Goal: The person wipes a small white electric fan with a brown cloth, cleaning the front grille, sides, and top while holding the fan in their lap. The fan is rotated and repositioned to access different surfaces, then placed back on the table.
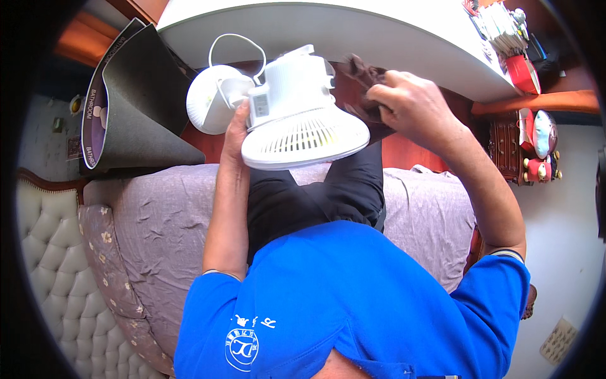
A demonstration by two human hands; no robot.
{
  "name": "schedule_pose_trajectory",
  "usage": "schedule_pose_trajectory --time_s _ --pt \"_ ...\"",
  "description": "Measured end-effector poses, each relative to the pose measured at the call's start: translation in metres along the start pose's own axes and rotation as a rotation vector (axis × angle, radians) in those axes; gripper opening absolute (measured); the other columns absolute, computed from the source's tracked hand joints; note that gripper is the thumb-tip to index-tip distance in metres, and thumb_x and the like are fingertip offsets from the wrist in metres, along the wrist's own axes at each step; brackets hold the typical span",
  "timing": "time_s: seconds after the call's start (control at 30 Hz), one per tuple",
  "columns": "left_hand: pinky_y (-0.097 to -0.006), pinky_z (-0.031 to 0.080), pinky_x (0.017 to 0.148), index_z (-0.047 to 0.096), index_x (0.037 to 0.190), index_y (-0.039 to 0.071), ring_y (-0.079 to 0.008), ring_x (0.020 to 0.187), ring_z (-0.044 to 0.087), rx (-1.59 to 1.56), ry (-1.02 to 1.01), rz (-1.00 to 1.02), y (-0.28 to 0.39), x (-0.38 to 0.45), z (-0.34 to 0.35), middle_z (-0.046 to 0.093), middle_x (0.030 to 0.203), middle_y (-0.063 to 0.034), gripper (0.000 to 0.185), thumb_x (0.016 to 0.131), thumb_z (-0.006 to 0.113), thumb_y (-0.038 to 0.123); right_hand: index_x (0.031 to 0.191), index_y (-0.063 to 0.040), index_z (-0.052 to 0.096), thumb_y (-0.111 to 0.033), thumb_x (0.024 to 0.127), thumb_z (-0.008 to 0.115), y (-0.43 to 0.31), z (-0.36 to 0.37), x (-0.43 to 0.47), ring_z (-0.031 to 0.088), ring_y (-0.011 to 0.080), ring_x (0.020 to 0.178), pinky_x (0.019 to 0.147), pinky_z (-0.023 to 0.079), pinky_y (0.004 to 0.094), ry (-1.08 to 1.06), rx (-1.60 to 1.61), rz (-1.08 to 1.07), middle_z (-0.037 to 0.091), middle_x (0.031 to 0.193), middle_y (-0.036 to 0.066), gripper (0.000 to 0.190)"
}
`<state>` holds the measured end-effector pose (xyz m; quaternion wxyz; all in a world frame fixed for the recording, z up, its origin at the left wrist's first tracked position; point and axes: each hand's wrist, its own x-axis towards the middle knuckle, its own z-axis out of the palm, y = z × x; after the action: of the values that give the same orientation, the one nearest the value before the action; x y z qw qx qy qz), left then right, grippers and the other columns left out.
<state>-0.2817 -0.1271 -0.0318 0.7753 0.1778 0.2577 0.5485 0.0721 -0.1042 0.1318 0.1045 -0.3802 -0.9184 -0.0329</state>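
Note:
A white electric fan [300,87] is held up above my lap, lying on its side with its slotted grille tilted towards me. My left hand [236,130] grips it at the neck, between the round base [208,106] and the head; most of those fingers are hidden behind the fan. From the base a white cord [239,35] loops up and back to the fan's body. To the right of the fan, my right hand [407,102] clutches a crumpled dark brown cloth [362,71], which is blurred. A small gap separates the cloth from the fan.
I sit on the edge of a bed with a mauve cover [161,203]. A rolled bathroom mat [147,104] stands at the left. A white surface [331,28] curves across the front, with books [504,31] at its right. Further right is a carved wooden cabinet [504,142].

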Motion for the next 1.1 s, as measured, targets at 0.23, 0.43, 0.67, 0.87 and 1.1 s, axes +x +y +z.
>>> schedule_pose_trajectory --time_s 0.23,0.43,0.67,0.87,1.1 --pt "-0.0535 0.070 0.098 0.050 0.161 -0.001 -0.0393 0.123 0.078 0.011 -0.047 0.008 0.012 -0.011 0.009 0.070 0.145 -0.0258 0.073 0.113 0.060 0.052 0.118 -0.008 0.077 0.000 0.092 0.079 -0.018 -0.028 0.015 0.076 0.0281 0.091 0.081 0.062 0.0372 0.518 0.441 0.175 0.074 0.104 0.012 0.027" --pt "-0.0586 0.064 0.110 0.051 0.162 0.001 -0.0410 0.130 0.074 -0.133 -0.056 -0.040 0.000 -0.025 0.024 0.066 0.151 -0.0265 0.071 0.113 0.059 0.053 0.132 -0.009 0.071 -0.009 0.089 0.089 -0.070 0.002 0.051 0.072 0.0303 0.091 0.080 0.061 0.0409 0.528 0.376 0.027 0.068 0.107 0.013 0.047" --pt "-0.0567 0.063 0.111 0.052 0.159 0.000 -0.0387 0.130 0.074 -0.086 -0.034 -0.016 -0.011 -0.024 0.022 0.069 0.146 -0.0249 0.069 0.113 0.057 0.051 0.117 -0.008 0.072 -0.006 0.086 0.086 -0.081 0.003 0.035 0.069 0.0344 0.093 0.079 0.059 0.0465 0.250 0.465 0.021 0.063 0.100 0.013 0.035" --pt "-0.0477 0.067 0.105 0.056 0.156 -0.002 -0.0322 0.124 0.077 0.008 -0.111 -0.047 -0.020 -0.025 0.014 0.072 0.143 -0.0223 0.063 0.117 0.053 0.047 0.110 -0.010 0.074 -0.015 0.091 0.080 -0.060 -0.005 0.041 0.073 0.0354 0.097 0.083 0.062 0.0477 0.227 0.211 -0.051 0.069 0.101 0.014 0.020" --pt "-0.0513 0.064 0.110 0.057 0.156 -0.001 -0.0349 0.125 0.076 -0.095 -0.038 -0.020 -0.022 -0.024 0.010 0.073 0.142 -0.0219 0.063 0.115 0.056 0.047 0.111 -0.010 0.075 -0.011 0.089 0.080 -0.073 0.011 0.044 0.075 0.0348 0.093 0.080 0.064 0.0473 0.241 0.223 -0.019 0.071 0.100 0.015 0.022"
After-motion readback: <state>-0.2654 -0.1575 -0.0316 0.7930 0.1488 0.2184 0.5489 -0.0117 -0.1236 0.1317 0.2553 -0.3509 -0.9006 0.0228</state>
